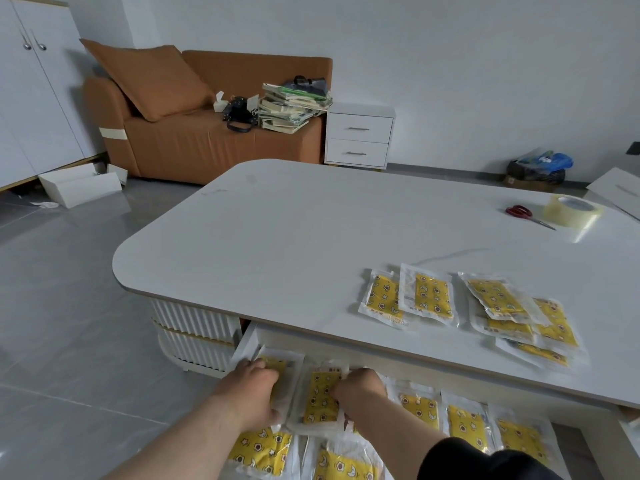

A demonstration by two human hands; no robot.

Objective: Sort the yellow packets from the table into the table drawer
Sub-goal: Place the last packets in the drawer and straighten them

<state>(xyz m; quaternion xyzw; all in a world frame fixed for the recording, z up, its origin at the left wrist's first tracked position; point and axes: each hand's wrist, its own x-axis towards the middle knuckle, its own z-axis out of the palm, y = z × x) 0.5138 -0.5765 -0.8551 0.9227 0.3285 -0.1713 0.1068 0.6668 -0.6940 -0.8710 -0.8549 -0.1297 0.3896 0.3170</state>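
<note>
yellow packets (465,424) partly in the table drawer (246,344), partly on the table (277,254)
from the left, my left hand (254,382) gripped a packet (278,363) at the drawer's left end; just beside it my right hand (362,384) pinched the next packet (320,398) with curled fingers; further right i saw more lying flat in a row in the drawer, and a loose pile (502,306) on the table top above them.
</note>
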